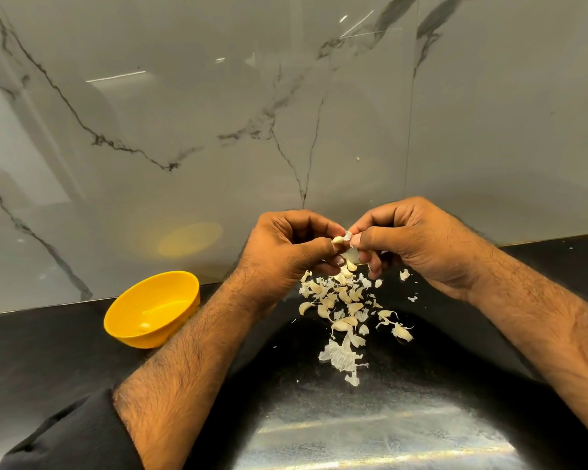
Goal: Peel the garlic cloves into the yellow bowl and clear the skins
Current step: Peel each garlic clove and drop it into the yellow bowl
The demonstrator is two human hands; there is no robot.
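Both my hands pinch one small pale garlic clove [337,240]: left hand [286,249] nearer the round yellow plastic bowl [184,290], right hand [411,239] tugging skin.

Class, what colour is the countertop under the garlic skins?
Black, with a glossy sheen; the countertop shows in the head view, the only one.

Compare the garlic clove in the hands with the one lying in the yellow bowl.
The held clove is up in the air, pinched in the left hand; the bowl clove lies loose in the yellow bowl. The held clove has papery skin on it, which the right hand pulls; the bowl clove looks bare. Both are pale and small.
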